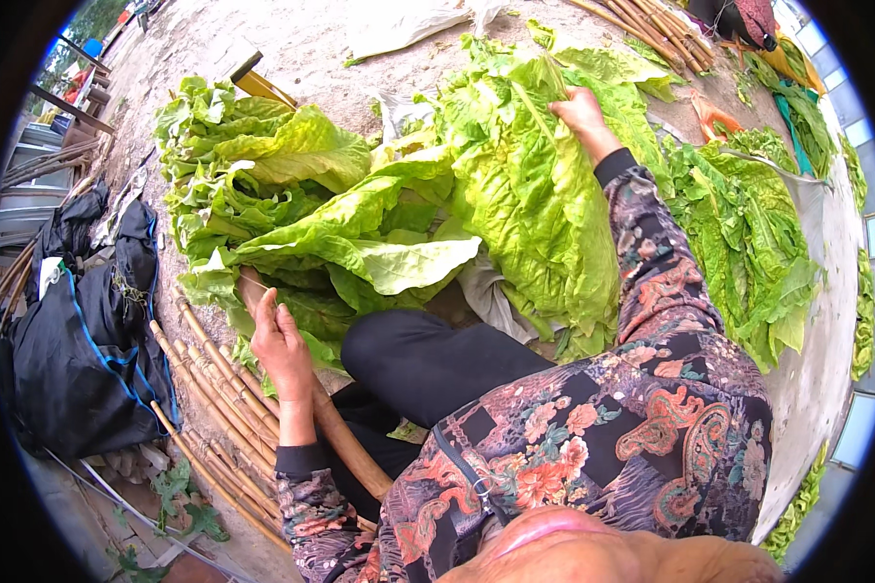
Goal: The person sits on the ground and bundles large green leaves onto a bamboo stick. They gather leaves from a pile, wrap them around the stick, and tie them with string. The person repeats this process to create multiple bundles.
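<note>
Nearest, a patterned sleeve [651,408] in a floral and paisley print fills the lower right, over a bent knee in plain black cloth [428,364]. The bottom edge cuts off the rest of the body.

The left hand [282,350] is closed around a thick, smooth brown stick [345,442] that runs down past the knee; its upper end disappears under leaves, so its length cannot be judged. Just left of the hand lies a bundle of thin, jointed bamboo canes [214,398], pale tan and laid in parallel on the ground. Beyond them sits a crumpled black bag [78,360] with blue piping, soft and creased.

The right hand [583,115], arm stretched forward, grips the pale midrib at the top of a big leaf [535,194], fingers curled around the stalk. The leaf is broad, yellow-green, wrinkled and veined, and hangs down toward the knee. To its left is a leaf pile [292,204] of similar floppy, overlapping leaves on bare ground; what lies under it is hidden. A second heap [749,233] of darker green leaves lies to the right.

Farthest, more canes [651,29] lie at the top edge, and a whitish sheet [399,29] lies crumpled on the sandy ground. The fisheye rim blurs the rest.
</note>
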{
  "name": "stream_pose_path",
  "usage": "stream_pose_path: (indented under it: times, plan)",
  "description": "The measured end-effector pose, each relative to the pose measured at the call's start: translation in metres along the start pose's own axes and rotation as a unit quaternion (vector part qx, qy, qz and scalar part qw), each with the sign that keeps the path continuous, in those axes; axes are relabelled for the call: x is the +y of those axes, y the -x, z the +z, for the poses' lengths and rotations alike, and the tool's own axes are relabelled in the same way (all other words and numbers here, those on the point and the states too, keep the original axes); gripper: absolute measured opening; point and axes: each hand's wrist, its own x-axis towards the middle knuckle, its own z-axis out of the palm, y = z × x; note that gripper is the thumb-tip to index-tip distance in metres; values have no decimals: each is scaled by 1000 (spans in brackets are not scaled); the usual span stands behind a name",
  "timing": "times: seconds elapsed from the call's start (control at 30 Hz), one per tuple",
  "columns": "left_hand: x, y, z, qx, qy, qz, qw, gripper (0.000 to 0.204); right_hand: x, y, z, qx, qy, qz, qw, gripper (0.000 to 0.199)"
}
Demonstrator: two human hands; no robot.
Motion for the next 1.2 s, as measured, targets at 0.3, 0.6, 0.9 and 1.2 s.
stream_pose_path:
  times: [0.3, 0.6, 0.9, 1.2]
  plan:
    - [-19, 28, -25, 1, -20, -13, 1000, 24, -231, 263, 6, -281, -353, -204, 869, 23]
    - [-26, 49, -56, 35, 132, -66, 988, 16, -264, 289, 111, -375, 71, -462, 801, 35]
    - [-79, 71, -118, -119, -76, -46, 989, 12, -265, 312, 302, -561, -194, -259, 762, 29]
    - [-204, -82, -106, -185, -106, -22, 977, 23, -277, 277, 336, -689, -260, -215, 641, 31]
